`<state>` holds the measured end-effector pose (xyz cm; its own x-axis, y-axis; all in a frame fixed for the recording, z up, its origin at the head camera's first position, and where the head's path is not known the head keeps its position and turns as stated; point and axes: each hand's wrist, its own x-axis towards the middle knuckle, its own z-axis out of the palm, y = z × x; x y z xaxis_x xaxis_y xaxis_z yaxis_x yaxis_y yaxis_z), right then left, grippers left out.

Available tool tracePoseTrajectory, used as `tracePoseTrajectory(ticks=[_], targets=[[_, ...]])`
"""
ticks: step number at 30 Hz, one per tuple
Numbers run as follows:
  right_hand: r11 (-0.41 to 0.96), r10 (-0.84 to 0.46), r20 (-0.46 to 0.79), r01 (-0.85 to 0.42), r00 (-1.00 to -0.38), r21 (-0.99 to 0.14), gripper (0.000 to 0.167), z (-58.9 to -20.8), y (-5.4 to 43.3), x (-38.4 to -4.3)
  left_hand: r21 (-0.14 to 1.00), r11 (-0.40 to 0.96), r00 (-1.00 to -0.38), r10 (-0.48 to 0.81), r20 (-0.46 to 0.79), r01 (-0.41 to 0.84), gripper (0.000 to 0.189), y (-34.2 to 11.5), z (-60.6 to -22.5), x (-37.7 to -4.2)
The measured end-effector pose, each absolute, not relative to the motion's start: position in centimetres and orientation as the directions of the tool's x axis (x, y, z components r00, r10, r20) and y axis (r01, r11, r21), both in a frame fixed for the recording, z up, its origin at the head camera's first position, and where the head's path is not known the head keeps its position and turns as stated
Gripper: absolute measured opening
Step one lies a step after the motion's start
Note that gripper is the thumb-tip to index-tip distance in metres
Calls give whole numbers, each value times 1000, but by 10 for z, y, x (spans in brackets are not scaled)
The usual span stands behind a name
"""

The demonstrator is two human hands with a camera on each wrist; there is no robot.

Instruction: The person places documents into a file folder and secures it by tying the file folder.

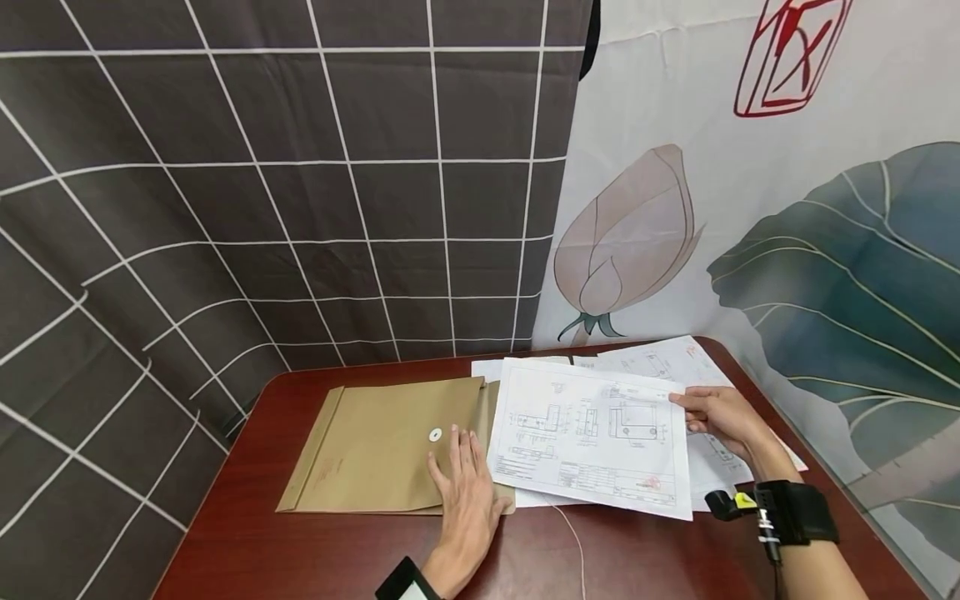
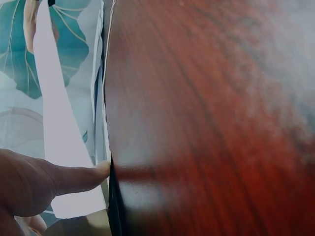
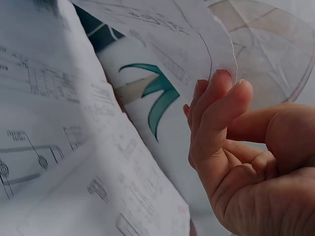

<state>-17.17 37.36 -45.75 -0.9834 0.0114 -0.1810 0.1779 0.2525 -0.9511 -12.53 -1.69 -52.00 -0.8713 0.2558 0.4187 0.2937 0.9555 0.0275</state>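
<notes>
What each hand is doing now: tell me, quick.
Left hand: open, resting on the envelope.
Right hand: closed, holding a sheet.

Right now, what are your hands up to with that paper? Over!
Right hand pinches drawing sheet. Left hand rests on brown envelope. Loose papers partly beneath the sheet; no clear obstacle.

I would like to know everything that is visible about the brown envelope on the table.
The brown envelope looks made of paper, with a folded strip along its left side, a round white button towards its right and a faint reddish smudge low on its front. It lies flat on the reddish-brown table. The left hand rests on its right part, and a drawing sheet hides some of its right end.
</notes>
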Motion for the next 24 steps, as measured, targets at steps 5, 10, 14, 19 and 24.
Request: tracePoseTrajectory(ticks=[5, 10, 14, 19, 24], targets=[[186, -21, -220, 212, -975, -959, 43, -459, 363, -179, 24, 955, -862, 257, 437, 296, 116, -17, -522, -125], [149, -59, -257, 246, -965, -958, 44, -460, 353, -186, 6, 957, -866, 261, 427, 291, 115, -19, -523, -124], [151, -80, -259, 245, -963, -958, 46, -458, 348, -190, -2, 956, -872, 268, 410, 293, 114, -20, -522, -123], [188, -81, -262, 243, -962, -952, 45, -453, 348, -195, 5, 955, -875, 270, 402, 297, 113, -21, -521, -125], [206, -113, -280, 253, -953, -945, 43, -446, 351, -199, 6, 952, -872, 279, 401, 307, 112, -20, -520, -126]])
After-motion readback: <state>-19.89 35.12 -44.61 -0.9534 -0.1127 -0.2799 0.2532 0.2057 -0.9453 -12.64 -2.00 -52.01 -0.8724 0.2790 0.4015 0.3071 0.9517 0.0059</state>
